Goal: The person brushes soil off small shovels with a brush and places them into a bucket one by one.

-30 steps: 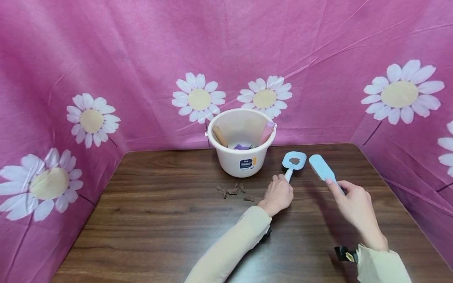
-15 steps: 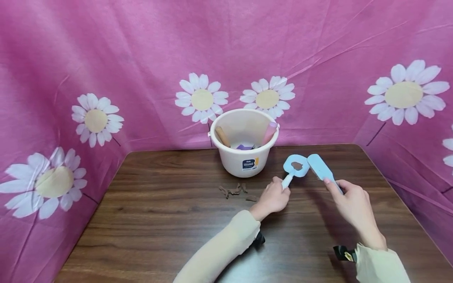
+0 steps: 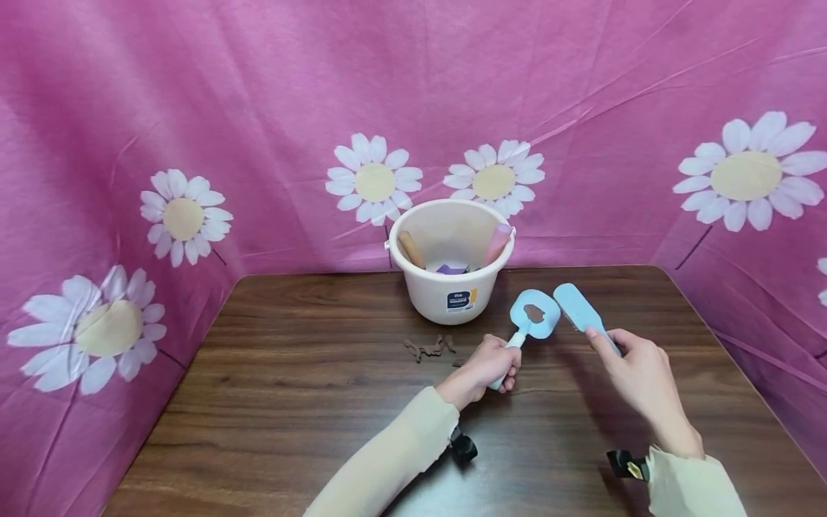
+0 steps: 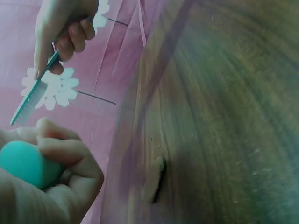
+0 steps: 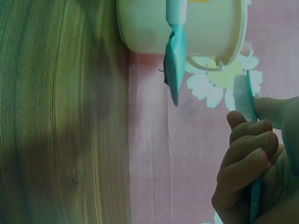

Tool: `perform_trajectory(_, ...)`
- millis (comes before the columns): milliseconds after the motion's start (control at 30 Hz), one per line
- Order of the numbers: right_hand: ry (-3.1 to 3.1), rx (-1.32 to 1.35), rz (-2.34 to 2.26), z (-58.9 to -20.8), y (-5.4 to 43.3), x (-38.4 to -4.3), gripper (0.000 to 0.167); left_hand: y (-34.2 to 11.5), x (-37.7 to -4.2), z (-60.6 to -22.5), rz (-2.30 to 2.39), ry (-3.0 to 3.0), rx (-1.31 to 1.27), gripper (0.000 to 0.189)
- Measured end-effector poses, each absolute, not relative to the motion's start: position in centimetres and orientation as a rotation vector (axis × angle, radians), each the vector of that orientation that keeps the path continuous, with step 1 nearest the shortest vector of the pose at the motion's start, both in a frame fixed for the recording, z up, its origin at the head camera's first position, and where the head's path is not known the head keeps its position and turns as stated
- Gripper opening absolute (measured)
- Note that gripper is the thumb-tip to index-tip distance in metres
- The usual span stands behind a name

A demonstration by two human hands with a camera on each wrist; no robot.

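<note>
My left hand (image 3: 486,368) grips the handle of a small light-blue shovel (image 3: 548,323), its head raised over the table and pointing away from me. A brown scrap (image 3: 533,313) lies on the shovel. In the left wrist view the rounded handle end (image 4: 28,163) pokes out of the fist. To the right, my right hand (image 3: 649,384) holds a light-blue brush (image 3: 577,307), thumb along its back, close beside the shovel but apart from it. White bristles (image 5: 241,95) show in the right wrist view. Several brown scraps (image 3: 431,350) lie on the table left of the shovel.
A white bucket (image 3: 446,298) stands at the back of the wooden table (image 3: 291,402). Inside it are a tan stick-like piece (image 3: 411,250), a pink-purple cylinder (image 3: 497,244) and purple bits (image 3: 451,270). Pink flowered cloth (image 3: 271,86) encloses the back and sides.
My left hand has drawn the shovel back towards me and to the left, away from the bucket's right side. The right hand and brush have shifted only slightly left.
</note>
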State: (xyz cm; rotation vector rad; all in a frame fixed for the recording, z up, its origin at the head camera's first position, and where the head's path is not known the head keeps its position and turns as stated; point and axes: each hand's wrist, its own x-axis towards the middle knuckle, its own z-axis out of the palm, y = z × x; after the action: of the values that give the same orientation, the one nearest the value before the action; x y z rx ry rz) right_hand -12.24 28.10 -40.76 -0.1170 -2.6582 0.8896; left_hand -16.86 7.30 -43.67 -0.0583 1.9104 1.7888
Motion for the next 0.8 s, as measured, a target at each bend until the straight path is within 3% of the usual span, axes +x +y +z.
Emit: perform_trajectory(800, -2.691, 0.200, 0.912, -40.7, 23.6, -12.7, 0.024, 2.2, -12.6, -43.3, 1.868, 1.682, -0.058, 0.030)
